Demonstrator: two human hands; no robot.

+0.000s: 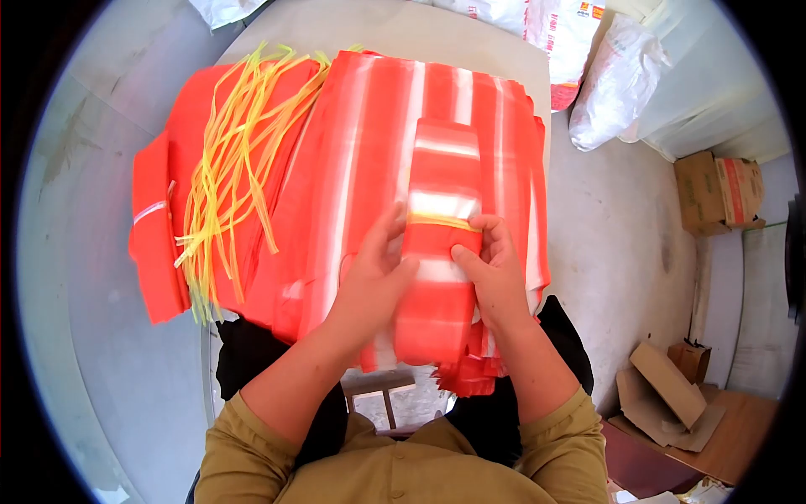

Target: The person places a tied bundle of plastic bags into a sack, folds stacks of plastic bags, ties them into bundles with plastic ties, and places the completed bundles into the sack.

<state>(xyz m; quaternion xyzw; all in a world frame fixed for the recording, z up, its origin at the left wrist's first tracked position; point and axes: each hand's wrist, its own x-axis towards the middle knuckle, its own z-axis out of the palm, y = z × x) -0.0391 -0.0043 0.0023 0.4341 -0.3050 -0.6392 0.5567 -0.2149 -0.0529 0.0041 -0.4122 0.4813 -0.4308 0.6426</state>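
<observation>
Pale grey concrete floor (613, 202) stretches beside a whitish wall (92, 210), with brown cardboard boxes (719, 195) and a reddish-brown wooden table (739, 433) at right.

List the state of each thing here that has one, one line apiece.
Held bundle: folded, between both hands
Yellow band: across the held bundle
Yellow strips: loose, tangled
Striped sheets: stacked, spread flat
Far-left red bundle: folded
Lower-right carton: flaps open
Upper-right carton: standing, closure unclear

Apparently a packing workshop: stacked red sheets (386, 109), cardboard boxes (714, 193), sacks (620, 80)
</observation>
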